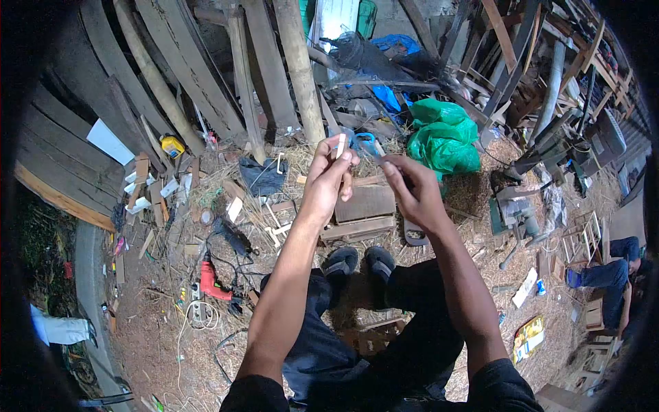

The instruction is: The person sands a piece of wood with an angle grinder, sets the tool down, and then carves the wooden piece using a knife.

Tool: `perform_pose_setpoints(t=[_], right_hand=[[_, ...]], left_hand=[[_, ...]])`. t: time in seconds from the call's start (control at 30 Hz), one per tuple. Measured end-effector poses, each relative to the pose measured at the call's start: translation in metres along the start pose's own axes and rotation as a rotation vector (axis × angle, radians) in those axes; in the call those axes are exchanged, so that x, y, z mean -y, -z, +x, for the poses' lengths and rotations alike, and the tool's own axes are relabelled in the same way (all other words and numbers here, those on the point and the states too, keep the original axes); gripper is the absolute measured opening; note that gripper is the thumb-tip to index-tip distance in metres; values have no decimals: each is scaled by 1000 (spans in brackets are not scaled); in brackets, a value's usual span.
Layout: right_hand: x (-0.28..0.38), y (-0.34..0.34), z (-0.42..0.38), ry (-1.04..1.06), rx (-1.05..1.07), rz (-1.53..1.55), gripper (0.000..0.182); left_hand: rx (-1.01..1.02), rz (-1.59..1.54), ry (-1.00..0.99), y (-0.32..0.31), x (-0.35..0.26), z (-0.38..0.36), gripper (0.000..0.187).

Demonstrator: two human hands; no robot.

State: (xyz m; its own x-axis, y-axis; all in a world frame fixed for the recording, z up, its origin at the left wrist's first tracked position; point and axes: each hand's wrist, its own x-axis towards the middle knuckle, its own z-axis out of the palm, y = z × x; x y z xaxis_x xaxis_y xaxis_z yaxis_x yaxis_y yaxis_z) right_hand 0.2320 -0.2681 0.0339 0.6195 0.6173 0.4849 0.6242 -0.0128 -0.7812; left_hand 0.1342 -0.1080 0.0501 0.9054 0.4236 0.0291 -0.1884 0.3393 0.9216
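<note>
Both arms reach forward above the wood-strewn ground, with the hands close together. My left hand (328,177) is closed, pinching a small pale wooden piece (341,145) that stands up between thumb and fingers. My right hand (416,193) is closed too, its thumb and forefinger pressed at the lower end of a blue, partly see-through piece (367,139). That piece extends up and left toward the wood in my left hand; its exact kind I cannot tell. Below the hands lies a wooden block (366,204) in front of my shoes.
A red power drill (213,280) and a power strip (201,314) lie at left with cords. Green plastic bags (445,136) sit ahead right, near a bench machine (515,214). Planks (185,65) lean at the back. Another person (607,278) sits at far right.
</note>
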Motion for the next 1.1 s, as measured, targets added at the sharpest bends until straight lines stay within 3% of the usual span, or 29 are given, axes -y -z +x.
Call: perform_pose_setpoints(t=[0.23, 0.5, 0.63, 0.9, 1.1], right_hand=[[-2, 1, 3, 94, 54, -88, 22], [3, 3, 1, 131, 72, -134, 20], [-6, 2, 0, 190, 36, -294, 28], [1, 2, 2, 223, -62, -380, 23], [10, 4, 1, 166, -75, -421, 21]], left_hand=[[193, -74, 65, 7, 4, -1, 57], [128, 434, 14, -10, 5, -5, 61], [133, 383, -18, -10, 10, -5, 59], [131, 186, 42, -23, -1, -12, 49], [121, 231, 54, -22, 0, -14, 43]])
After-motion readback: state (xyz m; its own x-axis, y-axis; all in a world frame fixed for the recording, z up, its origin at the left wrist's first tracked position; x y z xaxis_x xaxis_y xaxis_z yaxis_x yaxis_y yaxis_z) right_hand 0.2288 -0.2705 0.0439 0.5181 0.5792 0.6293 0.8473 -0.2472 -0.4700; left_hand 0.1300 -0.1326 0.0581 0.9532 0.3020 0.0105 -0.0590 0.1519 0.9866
